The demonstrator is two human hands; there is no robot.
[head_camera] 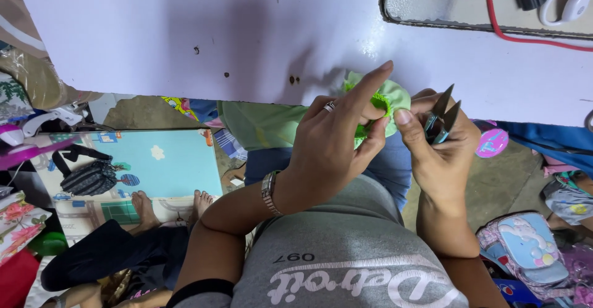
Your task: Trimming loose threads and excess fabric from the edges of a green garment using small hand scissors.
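Note:
My left hand [336, 141] pinches a small piece of light green fabric [395, 96] with a bright green frilled edge, index finger stretched up along it. A ring sits on one finger and a metal watch on the wrist. My right hand [441, 153] holds the same fabric with its thumb while gripping small thread snips [441, 118], whose dark blades point upward and stand slightly apart. Both hands meet just below the edge of a white table [204, 36].
A grey tray [432, 2] with a red cable and white earphones lies at the table's far right. Another person's bare feet [145, 209] rest on a patterned mat at left. A pale blue bag [531, 249] sits on the floor at right.

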